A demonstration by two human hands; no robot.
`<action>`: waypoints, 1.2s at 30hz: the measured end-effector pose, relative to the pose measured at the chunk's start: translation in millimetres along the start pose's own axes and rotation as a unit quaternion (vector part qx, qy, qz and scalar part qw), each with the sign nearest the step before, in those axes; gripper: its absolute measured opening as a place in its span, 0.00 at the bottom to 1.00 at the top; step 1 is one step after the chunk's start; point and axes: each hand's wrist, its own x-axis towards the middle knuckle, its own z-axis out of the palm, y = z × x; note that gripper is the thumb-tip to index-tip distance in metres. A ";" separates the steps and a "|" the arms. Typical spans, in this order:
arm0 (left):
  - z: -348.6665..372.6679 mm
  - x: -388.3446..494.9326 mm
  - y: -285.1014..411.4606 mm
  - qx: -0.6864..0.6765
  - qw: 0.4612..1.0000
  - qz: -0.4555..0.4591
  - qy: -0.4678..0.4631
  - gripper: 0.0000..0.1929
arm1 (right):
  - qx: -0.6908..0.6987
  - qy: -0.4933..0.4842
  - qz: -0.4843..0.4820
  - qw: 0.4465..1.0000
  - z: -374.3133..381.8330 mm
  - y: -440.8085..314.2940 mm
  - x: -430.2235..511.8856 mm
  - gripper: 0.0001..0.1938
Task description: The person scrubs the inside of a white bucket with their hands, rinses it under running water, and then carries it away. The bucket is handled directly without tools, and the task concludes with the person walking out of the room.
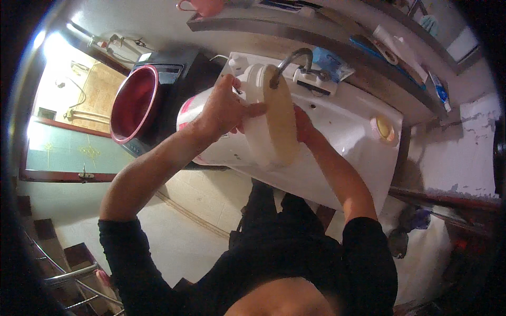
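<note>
A white plastic bucket (197,130) with pink marks lies tilted over the left part of a white washbasin (348,130). At its right end is a round, translucent whitish rim or lid, with a round yellowish-white piece (281,122) against it. My left hand (231,108) grips the rim, thumb along its edge. My right hand (302,123) presses on the far side of the yellowish piece, its fingers partly hidden. The curved metal faucet (298,59) reaches over the top edge of that piece.
A dark red basin (134,104) sits on a black appliance (189,75) at left. A round yellow-and-pink container (382,128) rests on the washbasin's right side. Behind the faucet are a blue packet (330,63) and a shelf (253,27) with toiletries.
</note>
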 end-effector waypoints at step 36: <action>119.4 -2.8 -66.6 0.192 0.975 0.102 0.054 0.37 | 0.238 0.012 0.008 0.971 24.6 -4.3 88.8 0.18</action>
